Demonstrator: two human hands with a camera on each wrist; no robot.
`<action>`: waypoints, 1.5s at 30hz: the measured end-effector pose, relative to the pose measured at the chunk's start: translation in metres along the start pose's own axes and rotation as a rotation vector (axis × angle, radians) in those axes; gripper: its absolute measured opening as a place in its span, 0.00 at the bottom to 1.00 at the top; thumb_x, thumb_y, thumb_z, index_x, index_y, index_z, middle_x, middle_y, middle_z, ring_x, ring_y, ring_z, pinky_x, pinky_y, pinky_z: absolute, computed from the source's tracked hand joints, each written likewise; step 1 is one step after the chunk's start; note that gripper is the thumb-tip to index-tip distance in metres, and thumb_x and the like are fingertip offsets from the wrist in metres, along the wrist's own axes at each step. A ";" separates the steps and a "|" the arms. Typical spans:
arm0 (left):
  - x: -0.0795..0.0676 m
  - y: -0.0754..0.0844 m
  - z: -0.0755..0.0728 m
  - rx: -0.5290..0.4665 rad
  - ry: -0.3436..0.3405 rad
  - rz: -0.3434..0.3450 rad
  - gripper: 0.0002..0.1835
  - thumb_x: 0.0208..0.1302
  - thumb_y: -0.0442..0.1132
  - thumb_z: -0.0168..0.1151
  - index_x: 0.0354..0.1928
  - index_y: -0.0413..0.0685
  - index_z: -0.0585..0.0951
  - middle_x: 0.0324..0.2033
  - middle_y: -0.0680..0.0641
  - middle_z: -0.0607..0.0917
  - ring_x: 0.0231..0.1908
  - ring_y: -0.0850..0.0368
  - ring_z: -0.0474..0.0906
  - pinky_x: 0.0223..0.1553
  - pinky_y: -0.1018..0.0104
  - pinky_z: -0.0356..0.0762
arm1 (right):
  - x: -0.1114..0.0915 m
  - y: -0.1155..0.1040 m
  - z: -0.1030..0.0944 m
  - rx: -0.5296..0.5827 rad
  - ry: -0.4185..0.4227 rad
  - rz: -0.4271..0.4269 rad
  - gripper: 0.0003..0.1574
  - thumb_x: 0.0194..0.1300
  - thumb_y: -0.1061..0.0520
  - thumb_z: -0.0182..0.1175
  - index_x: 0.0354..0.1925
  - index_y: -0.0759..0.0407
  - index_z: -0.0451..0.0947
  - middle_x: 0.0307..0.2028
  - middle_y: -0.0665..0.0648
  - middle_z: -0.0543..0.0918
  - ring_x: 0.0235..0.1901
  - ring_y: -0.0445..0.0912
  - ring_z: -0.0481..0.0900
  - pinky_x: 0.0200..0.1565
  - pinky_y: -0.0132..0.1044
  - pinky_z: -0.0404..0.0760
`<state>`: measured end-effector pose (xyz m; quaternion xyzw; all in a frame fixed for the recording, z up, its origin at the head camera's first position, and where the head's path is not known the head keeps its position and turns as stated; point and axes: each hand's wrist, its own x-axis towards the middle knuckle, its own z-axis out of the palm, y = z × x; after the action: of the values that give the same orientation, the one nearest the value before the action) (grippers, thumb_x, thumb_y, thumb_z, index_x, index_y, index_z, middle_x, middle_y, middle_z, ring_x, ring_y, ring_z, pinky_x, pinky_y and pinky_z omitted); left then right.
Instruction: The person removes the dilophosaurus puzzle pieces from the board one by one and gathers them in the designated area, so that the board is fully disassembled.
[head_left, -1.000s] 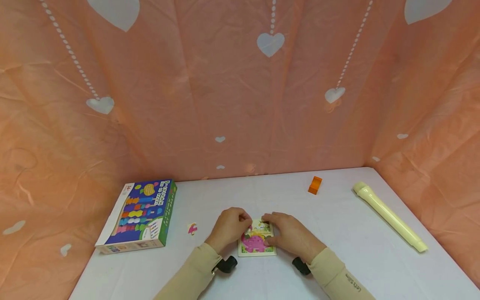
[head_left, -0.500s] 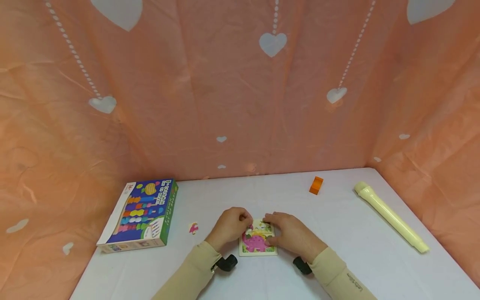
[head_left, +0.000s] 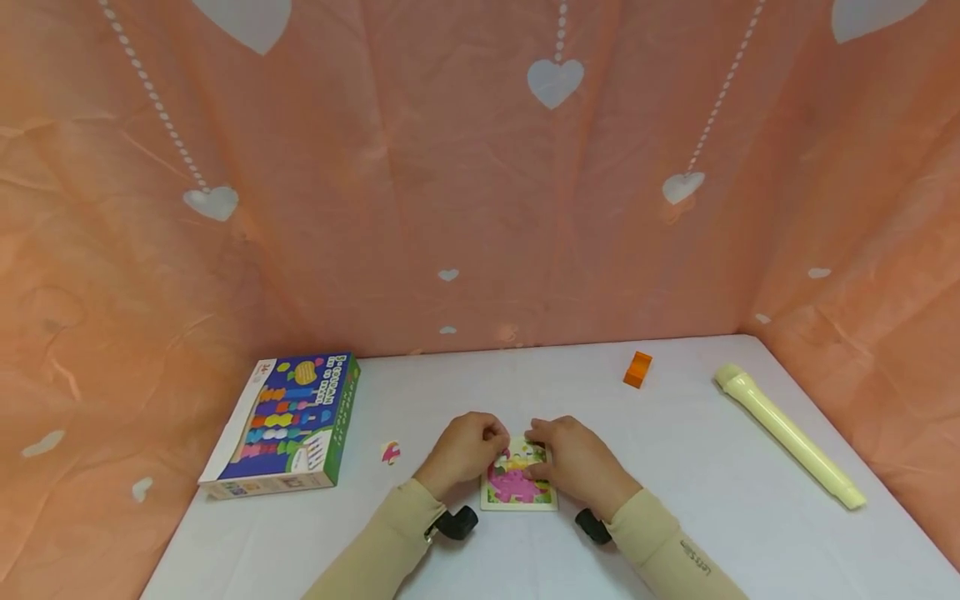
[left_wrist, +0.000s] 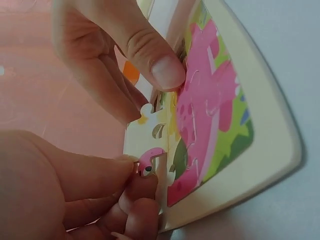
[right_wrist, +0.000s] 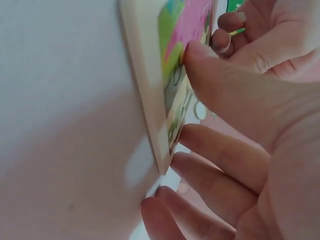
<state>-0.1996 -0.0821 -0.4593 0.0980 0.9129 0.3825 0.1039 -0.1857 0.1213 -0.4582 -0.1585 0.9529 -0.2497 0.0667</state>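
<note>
A small framed jigsaw puzzle (head_left: 517, 487) with a pink dinosaur picture lies on the white table before me. My left hand (head_left: 463, 447) pinches a puzzle piece (left_wrist: 146, 162) between thumb and fingers. That piece, pink with a dark eye, is at the puzzle's upper left part, at the edge of a gap. My right hand (head_left: 581, 457) holds the puzzle at its right side, thumb on the picture and fingers along the frame's edge, as the right wrist view shows. Another loose puzzle piece (head_left: 391, 452), pink and white, lies to the left of the left hand.
A blue and green toy box (head_left: 281, 425) lies at the left. Toward the back right is a small orange block (head_left: 637, 369). A pale yellow tube (head_left: 787, 435) lies slanted along the right side. Orange cloth (head_left: 480, 208) with white hearts encloses the table.
My right thumb has slid a little to the left over the picture. The left hand stays on its piece, almost in place. The head view has shifted slightly.
</note>
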 end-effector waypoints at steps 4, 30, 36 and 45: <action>0.001 0.000 -0.001 -0.004 -0.003 0.006 0.06 0.77 0.40 0.66 0.39 0.50 0.87 0.31 0.53 0.84 0.35 0.57 0.77 0.39 0.63 0.76 | 0.001 -0.001 0.000 -0.010 0.007 0.001 0.32 0.61 0.49 0.81 0.62 0.57 0.87 0.68 0.57 0.85 0.65 0.58 0.82 0.68 0.57 0.80; -0.034 -0.063 -0.091 0.009 0.102 -0.252 0.08 0.76 0.37 0.64 0.42 0.42 0.89 0.36 0.47 0.87 0.38 0.53 0.79 0.38 0.62 0.79 | -0.009 0.009 -0.004 0.031 -0.079 0.035 0.43 0.59 0.44 0.82 0.69 0.51 0.82 0.76 0.54 0.77 0.77 0.58 0.72 0.76 0.59 0.70; -0.034 -0.063 -0.089 0.073 0.117 -0.261 0.08 0.74 0.38 0.65 0.41 0.43 0.90 0.38 0.47 0.89 0.42 0.51 0.81 0.54 0.48 0.82 | -0.018 0.017 -0.009 0.045 -0.073 0.030 0.44 0.60 0.42 0.81 0.71 0.51 0.80 0.77 0.55 0.76 0.78 0.58 0.71 0.76 0.60 0.70; -0.033 -0.064 -0.090 0.103 0.153 -0.280 0.07 0.71 0.38 0.65 0.39 0.43 0.90 0.35 0.48 0.88 0.39 0.51 0.80 0.41 0.58 0.79 | -0.018 0.023 -0.010 0.035 -0.058 0.027 0.45 0.59 0.44 0.82 0.70 0.53 0.80 0.76 0.56 0.76 0.77 0.59 0.71 0.75 0.61 0.70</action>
<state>-0.1984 -0.1956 -0.4403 -0.0544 0.9413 0.3233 0.0810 -0.1770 0.1506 -0.4595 -0.1517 0.9481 -0.2608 0.1006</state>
